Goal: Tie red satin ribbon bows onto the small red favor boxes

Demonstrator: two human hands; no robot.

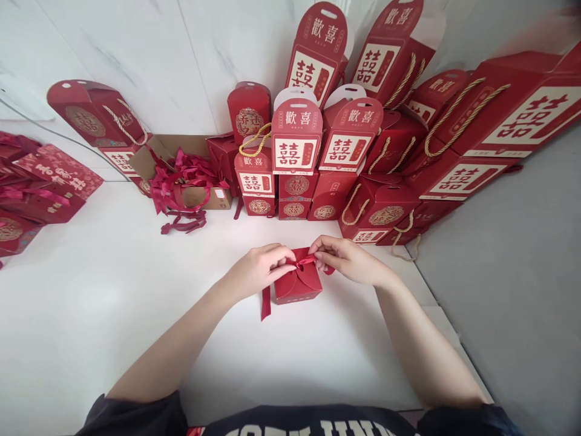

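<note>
A small red gift box (297,287) with curved top flaps stands on the white table in front of me. Over its top runs a red ribbon (265,306), crossed or looped at the middle of the lid. My left hand (265,266) pinches the ribbon between thumb and fingers at the box's left side. On the other side my right hand (342,257) grips the ribbon too, fingers closed, with a short end showing below them. A longer ribbon end hangs down to the table left of the box.
Behind the hands, stacked red gift boxes (297,130), some with gold rope handles, line the tiled wall. An open cardboard box (195,198) full of red ribbons stands at back left. More red boxes (49,181) are at far left. A grey wall (512,272) bounds the right.
</note>
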